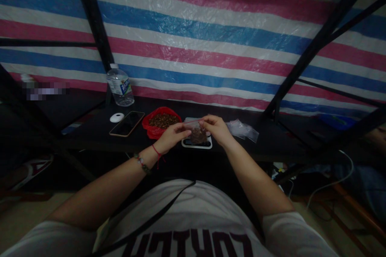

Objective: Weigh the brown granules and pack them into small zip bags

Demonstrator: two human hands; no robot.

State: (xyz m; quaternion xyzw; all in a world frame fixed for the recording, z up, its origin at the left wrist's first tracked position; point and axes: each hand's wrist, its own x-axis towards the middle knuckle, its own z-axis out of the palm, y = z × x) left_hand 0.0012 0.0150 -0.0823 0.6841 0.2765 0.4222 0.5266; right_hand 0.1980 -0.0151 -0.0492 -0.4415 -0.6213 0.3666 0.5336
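Between my two hands is a small clear zip bag (pixel 198 133) with brown bits inside and a reddish line along its top edge. My left hand (pixel 175 135) pinches the bag's left side. At its upper right edge, the fingers of my right hand (pixel 215 126) are closed on it. Under the bag lies a white kitchen scale (pixel 197 146), partly covered by it; whether they touch I cannot tell. Just left of my left hand sits a red plastic bag (pixel 147 129), its mouth spread around a heap of brown pieces (pixel 163 120).
Several clear zip bags (pixel 243 129) lie right of the scale on the black table (pixel 235 150). A phone (pixel 127 123), a white round object (pixel 116 117) and a water bottle (pixel 120 86) are at left. Dark metal posts (pixel 291 72) and a striped plastic sheet (pixel 196 40) stand behind.
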